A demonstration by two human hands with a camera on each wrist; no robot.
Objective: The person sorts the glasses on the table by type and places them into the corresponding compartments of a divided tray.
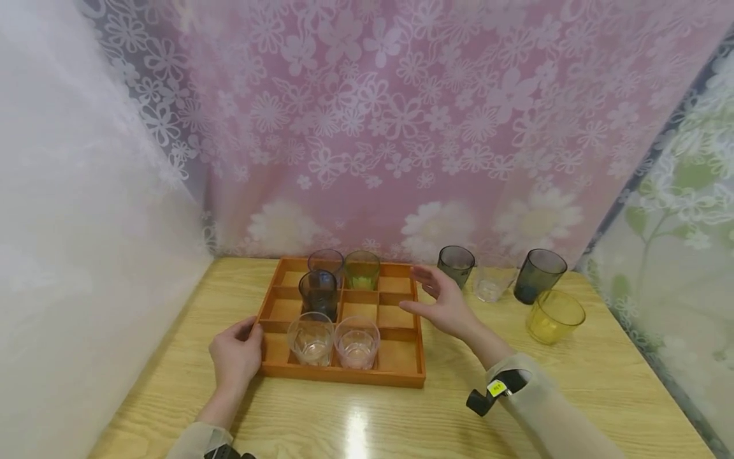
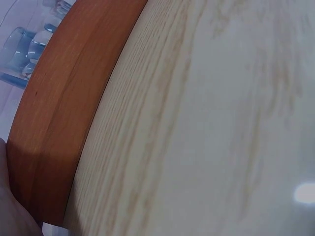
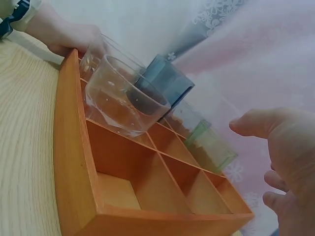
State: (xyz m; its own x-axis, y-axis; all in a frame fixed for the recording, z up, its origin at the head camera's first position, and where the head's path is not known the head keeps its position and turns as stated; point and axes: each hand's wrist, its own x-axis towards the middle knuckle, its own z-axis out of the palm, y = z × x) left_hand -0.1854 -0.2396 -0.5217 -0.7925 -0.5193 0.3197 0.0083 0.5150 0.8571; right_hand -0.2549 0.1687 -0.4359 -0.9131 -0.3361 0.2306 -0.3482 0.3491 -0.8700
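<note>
My left hand (image 1: 236, 354) grips the left wall of a wooden compartment tray (image 1: 373, 377) near its front corner. Two clear glasses (image 1: 310, 344) stand in the tray's front row. Behind them are a dark glass (image 1: 318, 293), a bluish clear glass (image 1: 326, 260) and a green glass (image 1: 362, 274). My right hand (image 1: 447, 306) is at the tray's right side, fingers extended and thumb apart, holding nothing. In the right wrist view, the right thumb (image 3: 256, 123) hovers above the compartments, away from the green glass (image 3: 209, 145).
Right of the tray, a grey glass (image 1: 456, 264), a clear glass (image 1: 490, 284), a dark blue-grey glass (image 1: 539, 277) and a yellow glass (image 1: 555, 319) stand on the wooden table (image 1: 309, 421). A pink floral curtain (image 1: 367, 140) hangs behind, with pale sheets on both sides.
</note>
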